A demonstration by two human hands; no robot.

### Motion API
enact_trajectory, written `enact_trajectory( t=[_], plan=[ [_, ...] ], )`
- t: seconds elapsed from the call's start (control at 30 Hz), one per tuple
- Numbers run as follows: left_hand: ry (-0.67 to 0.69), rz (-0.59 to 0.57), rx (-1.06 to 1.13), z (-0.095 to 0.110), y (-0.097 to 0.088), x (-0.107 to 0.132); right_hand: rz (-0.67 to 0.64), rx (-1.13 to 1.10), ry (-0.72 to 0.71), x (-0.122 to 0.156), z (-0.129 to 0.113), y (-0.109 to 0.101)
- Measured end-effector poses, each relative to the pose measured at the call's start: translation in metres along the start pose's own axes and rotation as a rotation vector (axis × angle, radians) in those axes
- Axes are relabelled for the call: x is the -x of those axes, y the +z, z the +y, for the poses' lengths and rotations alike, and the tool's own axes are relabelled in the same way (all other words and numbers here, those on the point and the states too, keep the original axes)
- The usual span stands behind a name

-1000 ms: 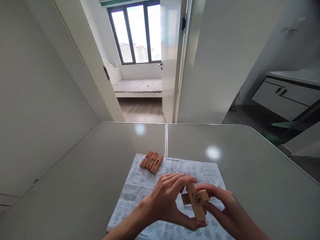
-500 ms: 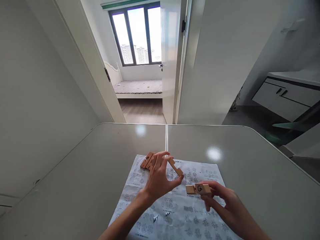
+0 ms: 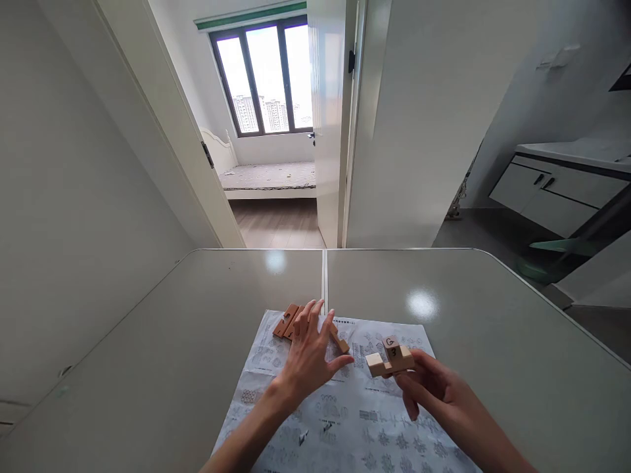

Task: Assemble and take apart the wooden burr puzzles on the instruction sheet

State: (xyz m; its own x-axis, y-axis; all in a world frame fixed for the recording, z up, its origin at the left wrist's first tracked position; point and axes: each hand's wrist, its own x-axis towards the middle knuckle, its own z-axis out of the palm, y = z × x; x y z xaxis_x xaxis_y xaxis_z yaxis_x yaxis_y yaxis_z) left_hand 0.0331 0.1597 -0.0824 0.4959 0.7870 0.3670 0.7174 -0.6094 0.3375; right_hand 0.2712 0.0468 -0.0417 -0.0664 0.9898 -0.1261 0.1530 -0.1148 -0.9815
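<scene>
My right hand (image 3: 431, 387) pinches the end of a notched wooden puzzle block (image 3: 375, 365). A second wooden block (image 3: 393, 351), marked with "3" and another character, sits across it. To the left, my left hand (image 3: 308, 348) is open, fingers spread and thumb stretched out, above the paper. Just beyond its thumb a loose notched puzzle block (image 3: 340, 339) lies on the sheet, partly behind the fingers. Reddish-brown notched blocks (image 3: 284, 322) with dark marks lie side by side at the paper's upper left, some hidden by my left hand.
A creased printed instruction sheet (image 3: 340, 387) covers the near middle of the glossy grey table (image 3: 236, 295). Small dark-and-light scraps or marks (image 3: 303, 437) show on it. Beyond the table's far edge are an open door (image 3: 330, 131) and a bed (image 3: 271, 176).
My left hand has let go of the notched block, which now lies lower on the sheet, and its fingers have spread. The right hand has tilted its blocks, bringing the "3" into view.
</scene>
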Motion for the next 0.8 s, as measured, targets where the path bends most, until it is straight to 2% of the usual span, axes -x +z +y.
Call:
enact_trajectory(
  t=[0.07,0.17,0.23,0.33,0.43,0.63,0.73,0.8],
  plan=[
    [0.045,-0.010,0.133,0.008,-0.008,-0.001,0.006,-0.003,0.003,0.000,-0.002,0.002],
    [0.137,-0.224,0.479,0.022,-0.019,-0.001,-0.019,-0.016,0.005,0.000,-0.004,0.005],
    [0.153,-0.320,0.607,0.031,-0.024,0.001,-0.050,-0.026,0.010,-0.001,-0.005,0.006],
    [0.156,-0.381,0.629,0.040,-0.027,0.003,-0.121,-0.056,0.024,-0.002,-0.006,0.005],
    [0.151,-0.429,0.616,0.044,-0.028,0.003,-0.240,-0.180,0.038,-0.003,-0.004,0.003],
    [0.127,-0.415,0.616,0.045,-0.027,0.003,-0.547,-0.491,0.139,-0.006,0.022,0.004],
    [0.073,-0.505,0.732,0.047,-0.024,0.003,-0.565,-0.524,0.136,-0.007,0.029,0.005],
    [0.044,-0.578,0.799,0.048,-0.023,0.003,-0.559,-0.493,0.160,-0.007,0.025,0.004]
  ],
)
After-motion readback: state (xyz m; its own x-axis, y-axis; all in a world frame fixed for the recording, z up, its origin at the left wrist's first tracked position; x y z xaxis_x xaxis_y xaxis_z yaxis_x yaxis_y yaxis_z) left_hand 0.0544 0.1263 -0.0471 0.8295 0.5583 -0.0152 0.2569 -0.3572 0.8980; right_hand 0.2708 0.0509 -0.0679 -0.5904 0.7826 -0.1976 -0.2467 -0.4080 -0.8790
